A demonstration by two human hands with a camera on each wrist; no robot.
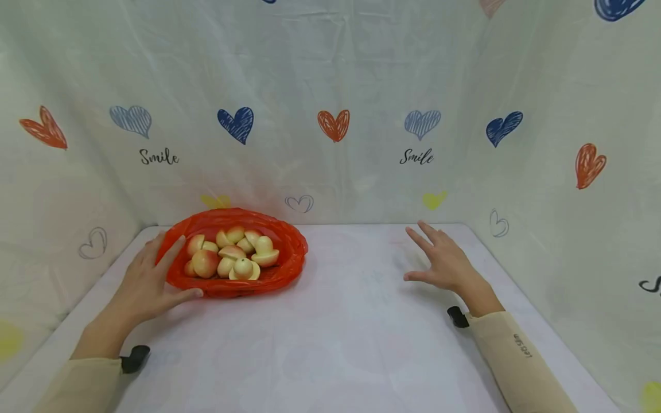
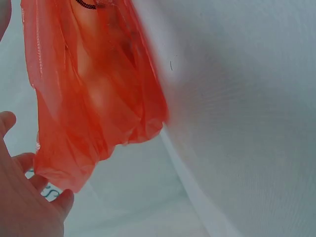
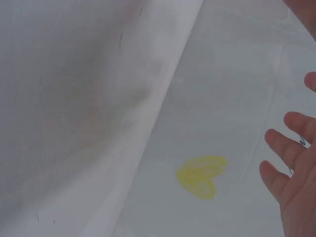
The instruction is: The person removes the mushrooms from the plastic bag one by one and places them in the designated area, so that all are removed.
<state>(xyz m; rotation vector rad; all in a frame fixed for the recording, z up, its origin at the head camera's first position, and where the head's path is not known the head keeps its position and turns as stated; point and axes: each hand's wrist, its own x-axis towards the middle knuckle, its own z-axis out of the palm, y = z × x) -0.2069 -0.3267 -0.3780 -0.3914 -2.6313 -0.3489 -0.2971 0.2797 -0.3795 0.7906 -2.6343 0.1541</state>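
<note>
A red plastic bag [image 1: 281, 281] with its mouth spread wide sits at the back left of the table. Inside it lie several mushroom-shaped pieces [image 1: 205, 264] with reddish caps and pale stems. My left hand [image 1: 142, 284] is at the bag's left side, thumb apart from the fingers and holding nothing. In the left wrist view, the fingers [image 2: 61, 201] are beside the red plastic; whether they touch it I cannot tell. Over the right side of the table, my right hand [image 1: 444, 264] has its fingers spread and holds nothing.
The white table [image 1: 341, 344] meets a pale curtain [image 1: 361, 69] printed with hearts, at the back and on both sides. A dark braided loop [image 2: 86, 5] shows at the top of the left wrist view. Black wrist pieces [image 1: 135, 359] sit by both sleeves.
</note>
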